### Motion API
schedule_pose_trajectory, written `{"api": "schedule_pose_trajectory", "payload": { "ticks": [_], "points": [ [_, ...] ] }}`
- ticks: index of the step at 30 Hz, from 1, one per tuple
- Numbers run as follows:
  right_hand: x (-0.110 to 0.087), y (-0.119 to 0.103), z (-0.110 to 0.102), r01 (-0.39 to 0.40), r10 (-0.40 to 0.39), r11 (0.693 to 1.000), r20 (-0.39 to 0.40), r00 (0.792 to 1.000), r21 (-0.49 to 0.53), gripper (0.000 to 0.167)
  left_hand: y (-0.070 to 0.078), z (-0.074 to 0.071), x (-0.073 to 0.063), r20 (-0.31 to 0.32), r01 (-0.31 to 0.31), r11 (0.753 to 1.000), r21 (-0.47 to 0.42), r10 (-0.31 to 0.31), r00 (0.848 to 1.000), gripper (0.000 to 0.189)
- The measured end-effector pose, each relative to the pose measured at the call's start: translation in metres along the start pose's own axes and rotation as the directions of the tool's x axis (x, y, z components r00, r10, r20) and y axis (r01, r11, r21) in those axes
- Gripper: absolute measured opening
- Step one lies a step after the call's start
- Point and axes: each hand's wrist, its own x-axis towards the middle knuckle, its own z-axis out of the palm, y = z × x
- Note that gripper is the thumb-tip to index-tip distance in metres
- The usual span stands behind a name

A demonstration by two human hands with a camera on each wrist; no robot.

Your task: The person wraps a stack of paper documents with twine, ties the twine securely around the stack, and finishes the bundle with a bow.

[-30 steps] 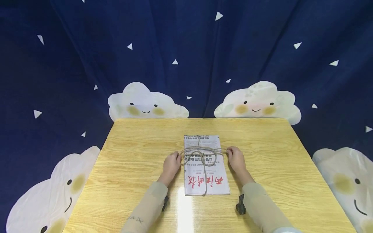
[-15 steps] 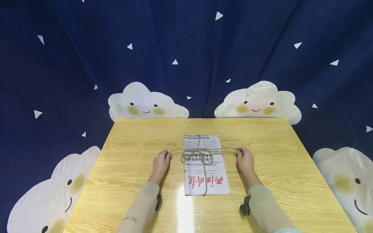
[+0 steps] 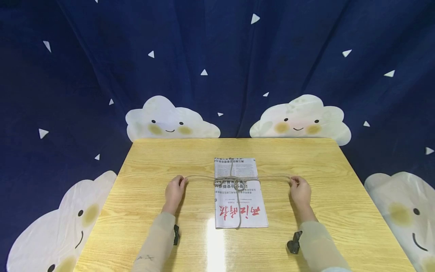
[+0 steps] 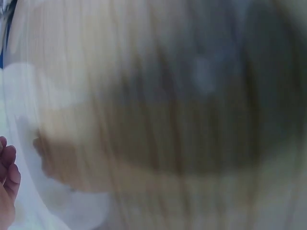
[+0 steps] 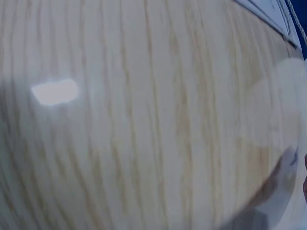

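A folded newspaper stack (image 3: 249,200) lies flat in the middle of the table in the head view. Thin twine (image 3: 202,176) crosses it both ways, with small loops (image 3: 239,185) where the strands meet on top. Left of the stack, my left hand (image 3: 175,193) pinches one stretch of twine between thumb and fingers. On the opposite side my right hand (image 3: 301,194) pinches another stretch. Both stretches run nearly straight out from the stack. Only some fingers (image 4: 10,172) show at the edge of the left wrist view. The right wrist view catches the newspaper corner (image 5: 271,14).
The wooden table (image 3: 146,158) has a glossy top that reflects light near its front. Behind it hangs a dark blue curtain (image 3: 217,45) with white triangles and cloud shapes (image 3: 299,117). A black wrist device (image 3: 294,242) sits at the right sleeve.
Both hands have moved apart, left hand leftward and right hand rightward, drawing the twine out. The loops on top have become smaller. The newspaper stack has stayed in place.
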Motion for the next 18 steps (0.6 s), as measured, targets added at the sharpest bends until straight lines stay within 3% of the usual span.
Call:
{"api": "schedule_pose_trajectory", "payload": {
  "ticks": [10,14,18],
  "points": [
    [-0.004,0.017,-0.011,-0.097,0.097,0.993,0.0,0.995,-0.066,0.02,-0.02,-0.013,-0.004,-0.061,0.023,0.998,0.065,-0.019,0.998,0.018],
    [-0.008,0.016,-0.013,-0.072,0.075,0.989,0.013,0.997,-0.132,0.02,-0.022,-0.013,-0.006,-0.045,-0.004,0.996,0.084,0.008,0.999,0.018],
    [-0.009,0.008,-0.012,-0.016,0.025,0.978,0.039,0.999,-0.209,0.028,-0.014,-0.011,-0.003,0.011,-0.029,0.997,0.071,0.028,1.0,0.02]
  ]
}}
